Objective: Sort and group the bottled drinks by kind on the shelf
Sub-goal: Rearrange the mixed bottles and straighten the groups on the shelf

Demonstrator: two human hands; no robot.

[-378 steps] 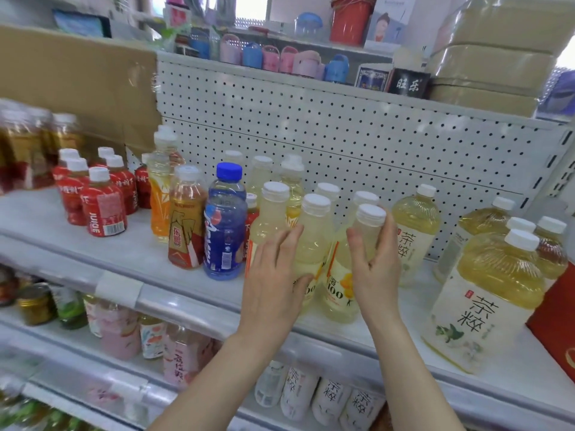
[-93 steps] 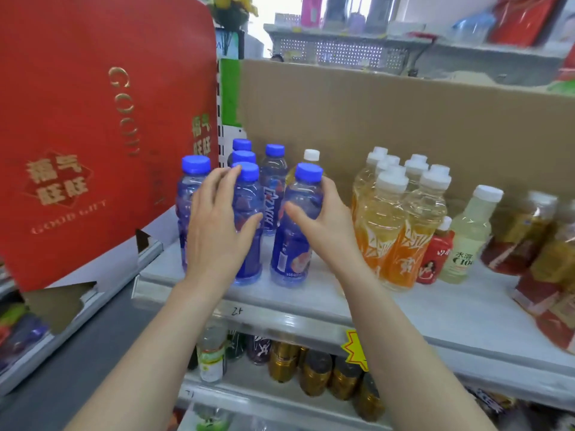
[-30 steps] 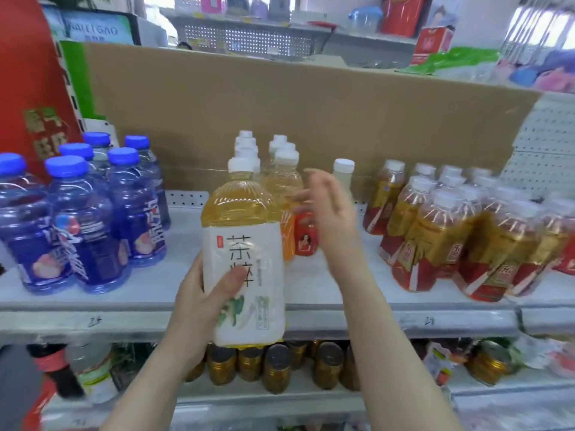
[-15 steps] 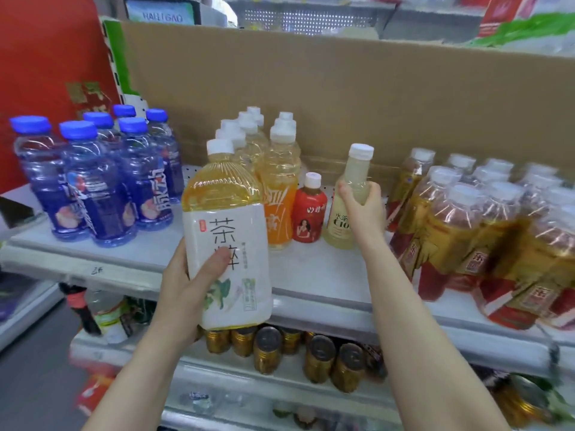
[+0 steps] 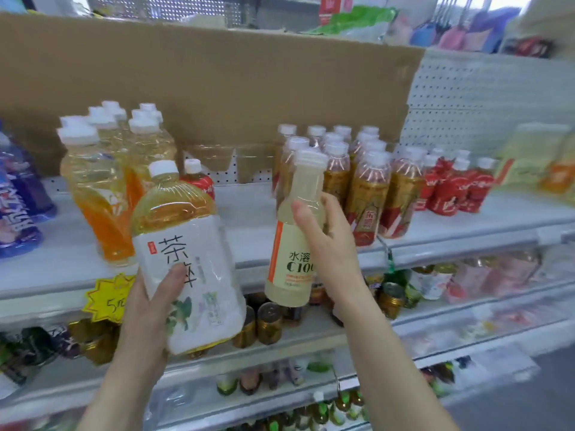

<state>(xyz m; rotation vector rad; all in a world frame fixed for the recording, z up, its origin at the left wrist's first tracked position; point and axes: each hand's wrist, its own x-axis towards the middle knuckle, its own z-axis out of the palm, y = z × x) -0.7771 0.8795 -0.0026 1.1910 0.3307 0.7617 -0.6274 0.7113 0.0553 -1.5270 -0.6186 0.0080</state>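
Left hand (image 5: 149,306) grips tea bottle (image 5: 186,259); right hand (image 5: 329,244) grips C100 bottle (image 5: 295,237) (both off the shelf).

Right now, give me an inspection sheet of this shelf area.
Surface: white shelf, bare patch mid-row.
Job's things: large tea bottle and pale C100 bottle, both held off the shelf; orange-label bottles, red-label tea bottles, blue bottles grouped on it.
Clutter: one small red bottle beside the orange-label group.
Hands: left hand grips the tea bottle; right hand grips the C100 bottle.
Cables: nothing seen.
Surroundings: cardboard backing, pegboard, cans on the shelf below.
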